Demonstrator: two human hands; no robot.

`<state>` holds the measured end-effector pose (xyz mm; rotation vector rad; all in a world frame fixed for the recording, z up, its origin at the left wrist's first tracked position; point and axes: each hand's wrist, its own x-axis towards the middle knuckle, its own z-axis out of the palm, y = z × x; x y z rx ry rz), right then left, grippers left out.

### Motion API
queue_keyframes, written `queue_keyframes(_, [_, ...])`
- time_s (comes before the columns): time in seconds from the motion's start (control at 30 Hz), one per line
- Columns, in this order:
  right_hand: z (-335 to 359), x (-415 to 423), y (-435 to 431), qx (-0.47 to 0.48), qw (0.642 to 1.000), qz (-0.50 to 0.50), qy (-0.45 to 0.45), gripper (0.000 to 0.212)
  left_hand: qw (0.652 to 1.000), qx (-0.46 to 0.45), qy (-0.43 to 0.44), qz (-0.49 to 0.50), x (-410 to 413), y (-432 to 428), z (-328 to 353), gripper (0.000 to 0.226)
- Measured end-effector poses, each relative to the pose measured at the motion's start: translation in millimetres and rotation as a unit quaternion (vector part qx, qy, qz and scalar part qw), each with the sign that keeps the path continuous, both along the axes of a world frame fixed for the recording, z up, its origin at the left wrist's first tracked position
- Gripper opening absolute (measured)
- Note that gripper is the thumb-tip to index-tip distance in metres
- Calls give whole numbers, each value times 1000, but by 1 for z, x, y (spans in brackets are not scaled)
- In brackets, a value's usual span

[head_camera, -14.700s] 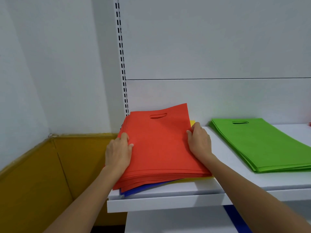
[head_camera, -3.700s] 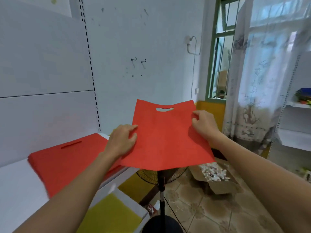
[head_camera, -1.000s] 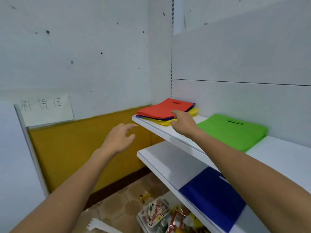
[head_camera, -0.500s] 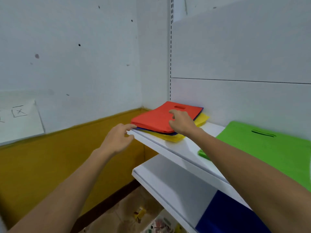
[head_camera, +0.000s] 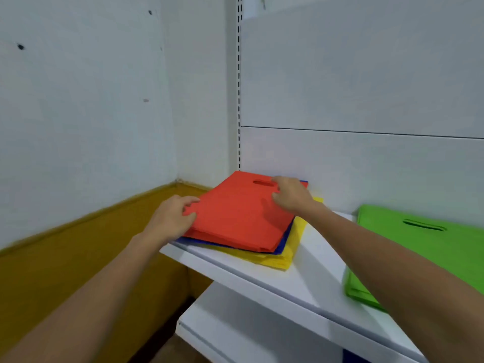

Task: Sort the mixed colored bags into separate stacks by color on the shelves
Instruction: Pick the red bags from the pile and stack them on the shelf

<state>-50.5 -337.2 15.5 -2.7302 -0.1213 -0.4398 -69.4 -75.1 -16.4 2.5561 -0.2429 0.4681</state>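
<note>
Facing the white upper shelf [head_camera: 301, 281], we see the green bags [head_camera: 432, 252] stacked flat toward its right, apart from the mixed pile in its left corner. There the red bags [head_camera: 235, 221] lie on top, over blue bags [head_camera: 281, 248] and yellow bags [head_camera: 298, 239] at the bottom. Our left hand [head_camera: 172, 218] grips the red bags' left edge, fingers curled. Our right hand [head_camera: 290, 197] rests on top beside the handle slot [head_camera: 262, 183], fingers bent; whether it pinches anything we cannot tell.
</note>
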Motion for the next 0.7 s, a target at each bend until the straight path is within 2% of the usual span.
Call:
queue_keyframes(0.13, [-2,21,-6,13,995,-99,10,41,997,26,11,-70,68,9,-8,40])
queue_keyframes(0.3, [-19,31,2,29,972,-229,47,37,988,67,19,-140,133,14,-12,38])
queue_keyframes(0.43, [-36,34,29,73,934,-343,69,61,991,68,5,-114,166,5,-18,40])
queue_keyframes(0.5, [-46,34,40,88,915,-389,57,63,992,77,36,-93,170,-4,-27,44])
queue_keyframes(0.57, [-58,33,48,68,907,-414,23,55,993,70,49,-80,170,-11,-37,45])
queue_keyframes(0.7, [-66,27,53,14,899,-434,-61,38,997,34,1,-72,169,-13,-44,41])
